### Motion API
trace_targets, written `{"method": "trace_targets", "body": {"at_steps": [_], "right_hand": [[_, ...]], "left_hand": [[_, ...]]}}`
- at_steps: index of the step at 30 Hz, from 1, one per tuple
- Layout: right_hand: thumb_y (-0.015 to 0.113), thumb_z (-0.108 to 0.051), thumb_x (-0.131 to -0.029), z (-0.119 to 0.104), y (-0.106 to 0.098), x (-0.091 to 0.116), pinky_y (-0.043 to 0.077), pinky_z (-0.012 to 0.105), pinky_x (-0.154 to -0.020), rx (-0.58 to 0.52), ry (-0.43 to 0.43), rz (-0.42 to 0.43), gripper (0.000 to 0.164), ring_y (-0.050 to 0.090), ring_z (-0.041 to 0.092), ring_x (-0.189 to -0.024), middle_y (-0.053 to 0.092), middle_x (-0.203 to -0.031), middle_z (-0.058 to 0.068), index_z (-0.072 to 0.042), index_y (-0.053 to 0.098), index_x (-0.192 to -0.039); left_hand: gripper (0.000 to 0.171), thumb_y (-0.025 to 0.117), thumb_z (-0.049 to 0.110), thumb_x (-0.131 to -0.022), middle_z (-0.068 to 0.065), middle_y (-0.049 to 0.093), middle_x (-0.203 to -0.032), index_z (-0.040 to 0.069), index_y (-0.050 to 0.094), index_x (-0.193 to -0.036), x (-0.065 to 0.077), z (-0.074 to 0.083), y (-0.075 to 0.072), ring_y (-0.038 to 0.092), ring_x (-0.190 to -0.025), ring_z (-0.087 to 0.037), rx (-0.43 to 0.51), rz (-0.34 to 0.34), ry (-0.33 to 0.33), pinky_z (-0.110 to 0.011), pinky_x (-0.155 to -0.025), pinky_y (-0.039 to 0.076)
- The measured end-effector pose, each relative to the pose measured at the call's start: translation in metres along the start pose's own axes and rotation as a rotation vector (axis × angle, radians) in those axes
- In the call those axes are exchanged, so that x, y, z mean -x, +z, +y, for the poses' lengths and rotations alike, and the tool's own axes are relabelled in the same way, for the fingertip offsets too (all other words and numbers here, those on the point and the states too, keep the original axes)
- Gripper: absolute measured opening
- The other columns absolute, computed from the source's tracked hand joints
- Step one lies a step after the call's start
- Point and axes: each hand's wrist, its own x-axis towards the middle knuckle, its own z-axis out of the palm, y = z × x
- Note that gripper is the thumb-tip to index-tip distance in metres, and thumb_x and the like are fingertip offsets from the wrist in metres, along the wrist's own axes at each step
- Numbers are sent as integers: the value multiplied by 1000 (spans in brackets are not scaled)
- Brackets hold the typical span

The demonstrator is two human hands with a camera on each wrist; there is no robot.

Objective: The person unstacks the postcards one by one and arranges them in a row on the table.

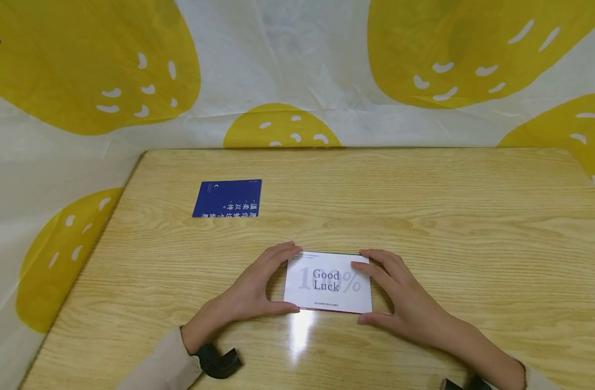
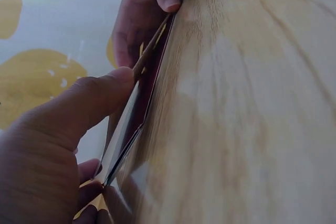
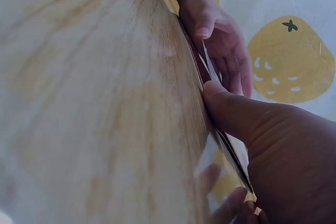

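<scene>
A white postcard (image 1: 327, 295) printed "Good Luck" over a pale "100%" lies flat-on to the head view near the table's front. My left hand (image 1: 251, 287) grips its left end, thumb along the near edge and fingertips at the far corner. At the other end my right hand (image 1: 407, 300) holds it too, with the thumb by the near right corner and one finger over the top face. Beneath it, a dark red card (image 2: 151, 77) shows in the left wrist view, with a narrow gap between the two at the near edge, close over the tabletop.
A dark blue card (image 1: 229, 197) with white lettering lies farther back on the left of the wooden table (image 1: 448, 189). Behind and left of the table hangs a white cloth (image 1: 283, 54) with yellow fruit prints. Both wrists carry black bands.
</scene>
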Motion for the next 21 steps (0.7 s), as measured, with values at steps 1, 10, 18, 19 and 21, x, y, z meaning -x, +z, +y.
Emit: {"method": "trace_targets", "body": {"at_steps": [1, 10, 18, 19, 21], "right_hand": [[81, -45, -73, 0, 0, 0, 22, 22, -108, -1, 0, 0, 85, 28, 27, -134, 31, -148, 9, -15, 43, -142], [81, -44, -73, 1, 0, 0, 25, 23, -107, -9, 7, 11, 86, 27, 27, -133, 30, -148, 10, -15, 42, -143], [83, -35, -73, -2, -1, 0, 21, 17, -107, -58, -7, 50, 84, 27, 27, -132, 32, -145, 13, -11, 42, -143], [83, -35, -74, -3, -2, -1, 21, 16, -107, -59, -6, 52, 84, 27, 27, -132, 32, -145, 13, -10, 42, -143], [82, -35, -74, -3, -3, -1, 21, 16, -107, -61, -4, 54, 84, 27, 27, -132, 32, -146, 13, -10, 42, -143]], "left_hand": [[101, 87, 40, -67, -9, 34, -150, 12, 33, -148, 0, 0, 0, 27, -139, -23, 5, 1, -4, -44, -111, 27], [100, 85, 41, -69, -7, 34, -149, 11, 31, -149, 0, 0, -1, 31, -137, -23, 49, 4, 13, -43, -110, 29], [101, 87, 33, -69, -8, 30, -150, 6, 31, -148, -2, 1, -2, 31, -137, -25, 98, 16, 82, -41, -111, 29], [102, 87, 33, -69, -9, 28, -151, 5, 30, -148, -2, 1, -2, 30, -137, -26, 99, 18, 86, -41, -111, 29], [104, 87, 34, -68, -9, 27, -152, 4, 29, -148, -3, 2, -3, 29, -138, -26, 95, 23, 85, -41, -111, 28]]}}
